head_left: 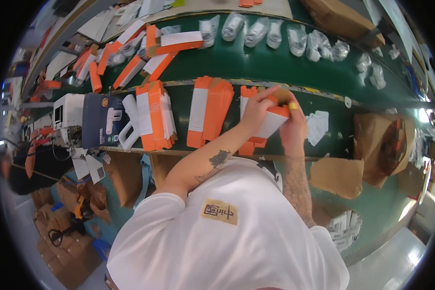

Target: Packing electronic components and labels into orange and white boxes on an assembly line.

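Both of my hands are at one orange and white carton, held tilted above the bench in front of me. Its upper end is open and shows brown cardboard inside. My left hand grips the carton from the left, its fingers bent near the open end. On the other side my right hand wraps round it, with a yellow band on one finger. Under and beside the carton lies a stack of flat orange and white cartons. Two more stacks of flat cartons lie to the left.
A green conveyor beyond the bench carries white items in clear bags and jumbled orange cartons. White paper sheets and a brown paper bag are at right. A white handled device and dark blue box stand left.
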`<state>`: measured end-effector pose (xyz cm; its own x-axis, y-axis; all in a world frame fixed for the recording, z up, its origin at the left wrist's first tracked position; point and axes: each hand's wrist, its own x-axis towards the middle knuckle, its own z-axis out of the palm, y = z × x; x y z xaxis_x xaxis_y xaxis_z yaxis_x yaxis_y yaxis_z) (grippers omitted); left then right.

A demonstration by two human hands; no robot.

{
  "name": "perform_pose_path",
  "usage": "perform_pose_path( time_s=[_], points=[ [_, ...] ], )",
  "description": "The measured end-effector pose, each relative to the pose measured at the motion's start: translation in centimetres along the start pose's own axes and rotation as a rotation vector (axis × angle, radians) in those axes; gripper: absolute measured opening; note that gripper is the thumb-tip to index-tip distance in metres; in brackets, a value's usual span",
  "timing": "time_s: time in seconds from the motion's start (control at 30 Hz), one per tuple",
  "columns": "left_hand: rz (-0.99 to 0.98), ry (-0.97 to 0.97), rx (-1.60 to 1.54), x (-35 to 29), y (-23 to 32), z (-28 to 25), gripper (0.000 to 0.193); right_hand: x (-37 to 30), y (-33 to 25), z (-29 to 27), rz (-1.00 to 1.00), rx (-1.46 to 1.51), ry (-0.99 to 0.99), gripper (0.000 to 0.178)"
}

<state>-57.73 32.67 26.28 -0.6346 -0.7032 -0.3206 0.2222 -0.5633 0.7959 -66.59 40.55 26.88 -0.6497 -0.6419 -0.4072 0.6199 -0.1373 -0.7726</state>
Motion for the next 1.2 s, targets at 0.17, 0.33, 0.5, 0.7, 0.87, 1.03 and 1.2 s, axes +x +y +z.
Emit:
perform_pose_path(
  time_s=[0.17,0.33,0.5,0.7,0.87,1.03,1.2],
  points=[
    [0.176,-0.101,-0.030,0.4,-1.6,-1.0,0.027,1.0,0.6,-1.2,-0.112,0.098,-0.143,0.028],
    [0.181,-0.081,0.153,0.5,-1.4,-0.6,0.027,0.1,1.5,-0.7,-0.183,-0.175,-0.103,0.027],
    [0.120,0.037,-0.216,0.1,0.2,1.4,0.028,0.0,-0.5,-0.4,-0.241,-0.005,-0.123,0.030],
    [-0.733,-0.109,-0.322,-0.1,1.0,-0.4,0.033,-0.3,-2.0,-1.9,-0.048,0.148,-0.273,0.023],
    [-0.413,-0.049,0.192,0.8,-2.6,-4.4,0.061,8.3,3.9,-21.0,-0.734,-1.420,0.653,0.047],
    [-0.241,-0.118,0.511,-0.3,-4.4,-6.1,0.080,6.8,5.0,-28.0,-0.169,-1.774,0.668,0.033],
    [-0.184,-0.053,0.742,-0.4,-6.9,-7.4,0.087,7.5,5.3,-25.5,-0.311,-1.654,0.836,0.019]
  ],
)
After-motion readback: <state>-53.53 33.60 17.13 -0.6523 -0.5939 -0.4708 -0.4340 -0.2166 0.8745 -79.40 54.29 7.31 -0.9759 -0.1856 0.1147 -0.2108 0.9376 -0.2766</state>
